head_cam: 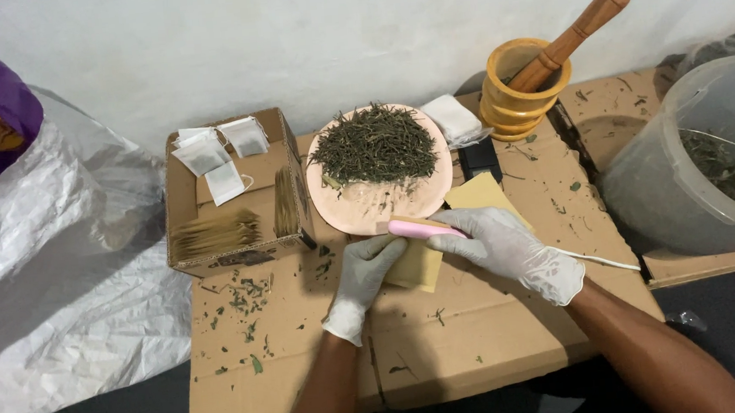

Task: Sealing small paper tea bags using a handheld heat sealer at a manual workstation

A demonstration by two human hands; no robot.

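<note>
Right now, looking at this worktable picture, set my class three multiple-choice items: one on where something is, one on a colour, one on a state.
1. Where does the wooden mortar stand?
A. at the back, right of the plate
B. inside the cardboard box
C. on the white plastic sheet

2. What colour is the plate under the dried leaves?
A. blue
B. pink
C. black

3. What state is the cardboard box in?
A. taped shut
B. crushed flat
C. open, with small white sachets at the top

Answers:
1 A: the mortar, with its pestle leaning in it, stands near the wall to the plate's right.
2 B: the rim shows pale pink around the leaf heap.
3 C: the flaps are up and the sachets lie in plain view.
</note>
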